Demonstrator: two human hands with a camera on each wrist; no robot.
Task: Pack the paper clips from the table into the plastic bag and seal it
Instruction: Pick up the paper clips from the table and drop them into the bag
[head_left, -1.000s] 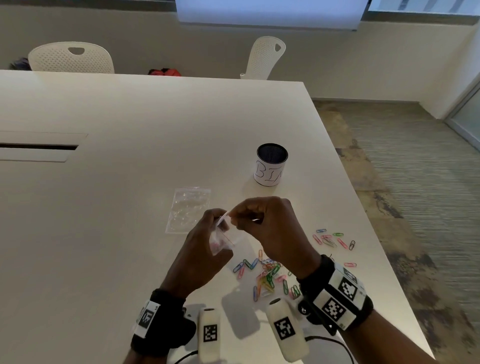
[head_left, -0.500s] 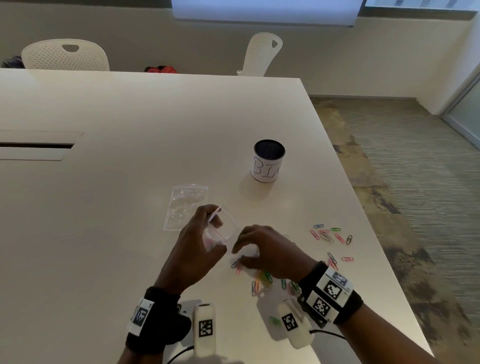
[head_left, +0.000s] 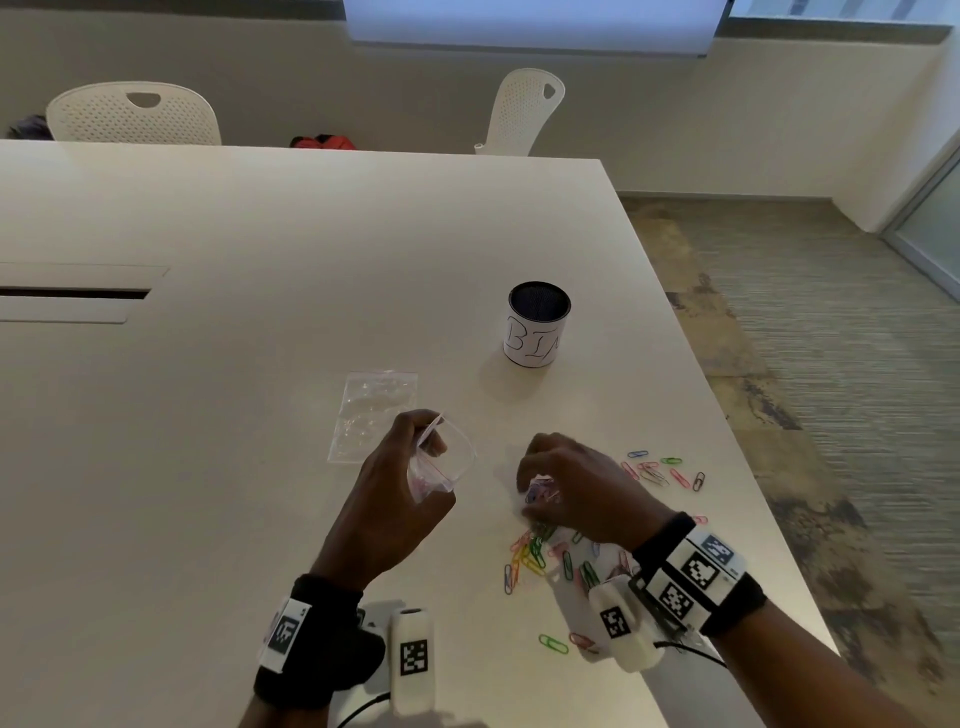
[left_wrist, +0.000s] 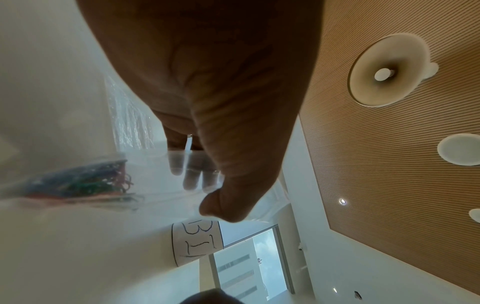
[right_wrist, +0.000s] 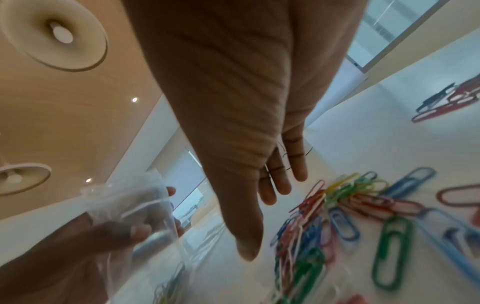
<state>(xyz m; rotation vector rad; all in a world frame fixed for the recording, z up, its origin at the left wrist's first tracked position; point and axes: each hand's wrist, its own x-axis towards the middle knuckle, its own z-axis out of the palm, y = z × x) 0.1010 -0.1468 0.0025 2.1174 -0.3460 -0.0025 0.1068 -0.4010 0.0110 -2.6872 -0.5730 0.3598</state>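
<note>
Left hand (head_left: 400, 488) has the small plastic bag (head_left: 441, 460) lifted off the counter (head_left: 260, 249), thumb and fingers pinching one lip so the mouth gapes wide toward the other hand. That's a ready target, held close to the supply so each trip is short. The left wrist view shows a clump of coloured clips (left_wrist: 85, 181) already lying in the bag.

Right hand (head_left: 576, 488) is down over the main pile of paper clips (head_left: 540, 558), right in front of the person. From the head camera the fingers look curled over something at the fingertips; from the right wrist camera they look fairly straight, reaching past the pile. Whether they have a clip in hand, I cannot tell.

A second, smaller scatter of clips (head_left: 660, 470) lies just to the right of that hand, and a few strays (head_left: 553, 644) sit nearer the counter's edge. So plenty remains to load; sealing looks some way off.

A spare clear bag (head_left: 371, 415) lies flat beyond the left hand, and a cup marked "BIN" (head_left: 537, 325) stands farther back, both out of the working lane.
</note>
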